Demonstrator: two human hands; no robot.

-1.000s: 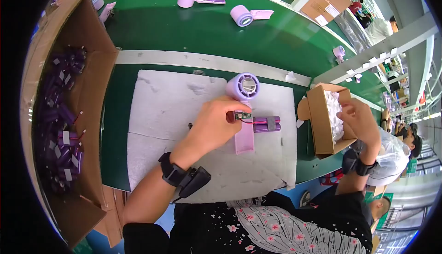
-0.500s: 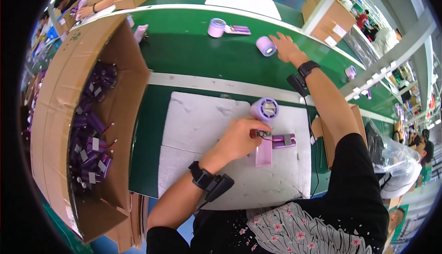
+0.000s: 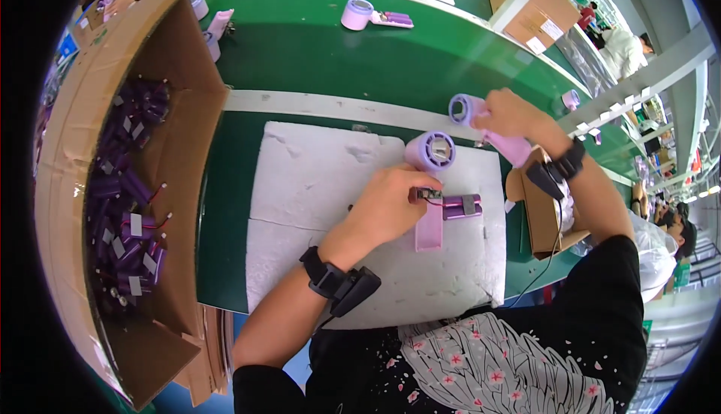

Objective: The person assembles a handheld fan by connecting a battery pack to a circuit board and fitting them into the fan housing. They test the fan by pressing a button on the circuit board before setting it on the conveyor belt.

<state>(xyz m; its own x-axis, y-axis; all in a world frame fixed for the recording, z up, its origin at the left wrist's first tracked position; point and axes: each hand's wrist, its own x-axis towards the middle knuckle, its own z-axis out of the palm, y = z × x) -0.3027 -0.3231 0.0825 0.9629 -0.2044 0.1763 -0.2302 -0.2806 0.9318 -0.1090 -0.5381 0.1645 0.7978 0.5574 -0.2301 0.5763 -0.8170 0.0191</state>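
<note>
My left hand (image 3: 381,207) is closed on a small handheld fan on the foam pad (image 3: 315,166). Its purple round head (image 3: 434,151) points away from me, and its pink open handle (image 3: 429,232) lies toward me. At the fingertips sits a small circuit board (image 3: 426,194), wired to a purple battery pack (image 3: 462,206) beside the handle. My right hand (image 3: 517,120) grips a second handheld fan by its neck above the pad's far right corner. That fan's purple head (image 3: 464,108) and pink handle (image 3: 509,148) stick out either side of the fingers.
At left stands a tall cardboard box (image 3: 197,151) holding several purple battery packs (image 3: 131,185). Beyond a white rail (image 3: 315,104), another fan (image 3: 357,15) lies on the green belt (image 3: 300,46). A smaller carton (image 3: 544,219) stands right of the pad, near a black cable.
My right hand has picked the second fan off the green belt and brought it nearer, over the rail. My left hand stays at the first fan. The whole view has shifted slightly.
</note>
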